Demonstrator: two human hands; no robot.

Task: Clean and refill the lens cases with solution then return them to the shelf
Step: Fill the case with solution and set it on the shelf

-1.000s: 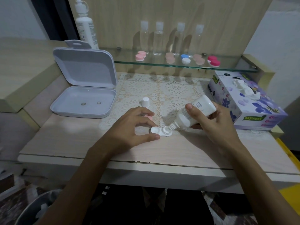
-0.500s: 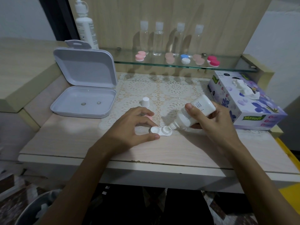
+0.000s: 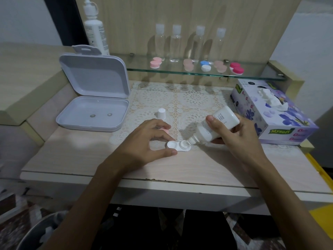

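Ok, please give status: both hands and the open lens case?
Left hand steadies open white lens case. Right hand tips white solution bottle, nozzle at right well. Nothing blocking.

Pale wood-grain tabletop (image 3: 90,159), front edge a bit chipped; a white lace mat (image 3: 189,98) is spread over the back half; an open grey hinged box (image 3: 92,114) is parked at the left, two small round bits seen in its tray; a floral tissue box (image 3: 273,112) sits at the right; a white bottle cap (image 3: 161,113) stands upright on the lace; an open white lens case (image 3: 178,146) lies at the mat's front edge. Above, a glass shelf (image 3: 261,73) is loaded with four clear bottles (image 3: 175,46) and closed lens cases (image 3: 236,68) in pink, peach, blue-white and magenta.
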